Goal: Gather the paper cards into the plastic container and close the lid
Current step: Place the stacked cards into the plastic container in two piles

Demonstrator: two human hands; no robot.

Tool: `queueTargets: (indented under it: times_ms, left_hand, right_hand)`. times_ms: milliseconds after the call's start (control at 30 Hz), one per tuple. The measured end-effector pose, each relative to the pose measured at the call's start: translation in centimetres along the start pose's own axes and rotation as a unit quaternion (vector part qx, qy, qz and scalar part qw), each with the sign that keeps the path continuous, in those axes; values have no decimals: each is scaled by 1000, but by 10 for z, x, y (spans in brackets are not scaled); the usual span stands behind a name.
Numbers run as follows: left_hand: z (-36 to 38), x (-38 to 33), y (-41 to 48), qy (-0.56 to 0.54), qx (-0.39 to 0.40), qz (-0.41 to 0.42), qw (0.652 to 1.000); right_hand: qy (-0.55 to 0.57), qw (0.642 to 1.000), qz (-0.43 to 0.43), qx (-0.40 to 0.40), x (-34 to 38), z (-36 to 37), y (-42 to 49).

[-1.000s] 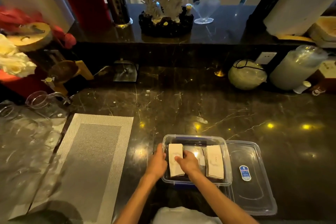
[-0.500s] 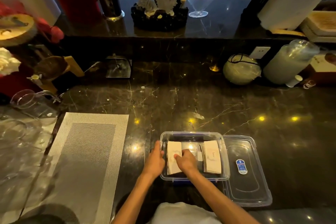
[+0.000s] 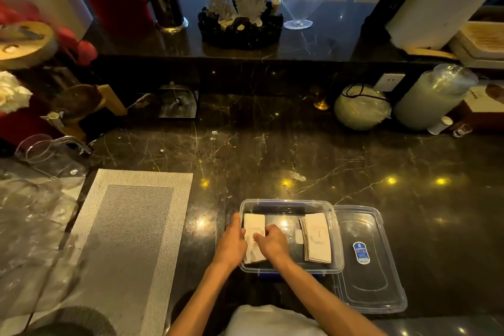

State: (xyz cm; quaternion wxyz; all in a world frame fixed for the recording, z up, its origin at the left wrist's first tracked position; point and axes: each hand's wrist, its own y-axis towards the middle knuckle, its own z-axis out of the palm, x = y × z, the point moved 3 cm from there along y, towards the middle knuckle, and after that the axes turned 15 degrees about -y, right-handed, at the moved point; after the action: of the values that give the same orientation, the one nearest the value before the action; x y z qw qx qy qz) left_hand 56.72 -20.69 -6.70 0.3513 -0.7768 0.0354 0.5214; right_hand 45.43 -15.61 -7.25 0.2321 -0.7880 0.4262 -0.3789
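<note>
The paper cards are white and oblong, in two stacks inside the clear plastic container (image 3: 289,203) on the dark marble worktop (image 3: 272,150). The left stack (image 3: 253,222) lies flat at the container's left end — the left hand (image 3: 231,244) and right hand (image 3: 271,244) close on it from either side. The right stack (image 3: 317,237) leans against the right wall. The lid (image 3: 368,289) lies off — touching the container's right side.
</note>
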Motion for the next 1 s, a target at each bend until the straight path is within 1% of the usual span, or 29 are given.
queueTargets:
  times_ms: [300, 467, 600, 1000]
  left_hand:
    - [0, 4, 2, -10, -6, 9, 1000]
    - [1, 6, 4, -12, -5, 15, 1000]
    - [1, 8, 4, -14, -6, 17, 1000]
    - [2, 12, 7, -18, -11, 19, 1000]
  right_hand:
    - [53, 998, 3, 34, -1, -2, 2]
    - [113, 990, 49, 63, -6, -3, 4]
    - [115, 988, 57, 84, -1, -3, 0]
    - [104, 989, 45, 92, 2, -7, -3]
